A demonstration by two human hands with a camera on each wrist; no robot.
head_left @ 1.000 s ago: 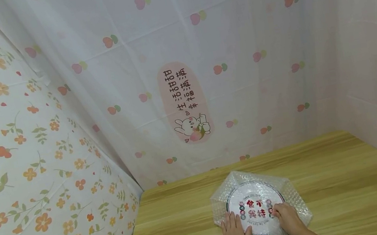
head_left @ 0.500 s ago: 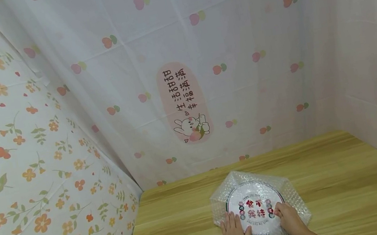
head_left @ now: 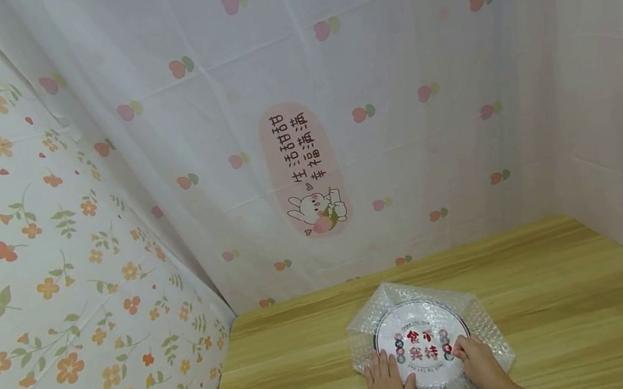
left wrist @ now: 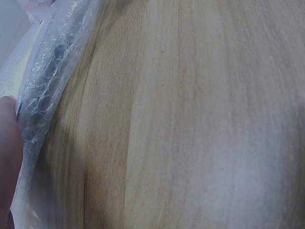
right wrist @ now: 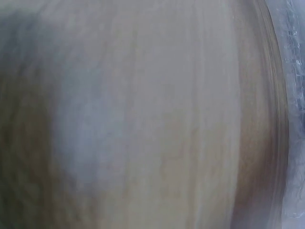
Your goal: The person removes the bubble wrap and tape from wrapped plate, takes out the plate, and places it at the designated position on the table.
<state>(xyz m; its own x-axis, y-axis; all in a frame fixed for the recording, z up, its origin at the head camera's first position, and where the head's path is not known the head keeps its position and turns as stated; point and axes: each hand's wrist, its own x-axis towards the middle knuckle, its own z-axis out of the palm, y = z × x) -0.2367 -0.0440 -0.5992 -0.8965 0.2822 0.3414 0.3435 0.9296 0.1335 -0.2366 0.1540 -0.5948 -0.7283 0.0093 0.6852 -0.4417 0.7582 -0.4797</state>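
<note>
A round white plate [head_left: 422, 340] with a dark rim and red characters lies on a sheet of clear bubble wrap [head_left: 484, 317] on the wooden table [head_left: 579, 301]. My left hand [head_left: 387, 386] rests flat on the plate's near left edge, fingers straight. My right hand [head_left: 478, 365] sits at the near right rim with fingers curled onto the plate's edge. In the left wrist view a fingertip [left wrist: 7, 157] touches the bubble wrap [left wrist: 45, 90] edge beside bare table [left wrist: 190, 119]. The right wrist view is blurred: table [right wrist: 143, 119] and a strip of bubble wrap [right wrist: 293, 71].
Patterned cloth walls close in on three sides: orange flowers on the left [head_left: 58, 296], pink fruit print with a rabbit label [head_left: 307, 168] at the back, pale panels on the right [head_left: 615, 139]. Bare wood lies to the plate's right and left.
</note>
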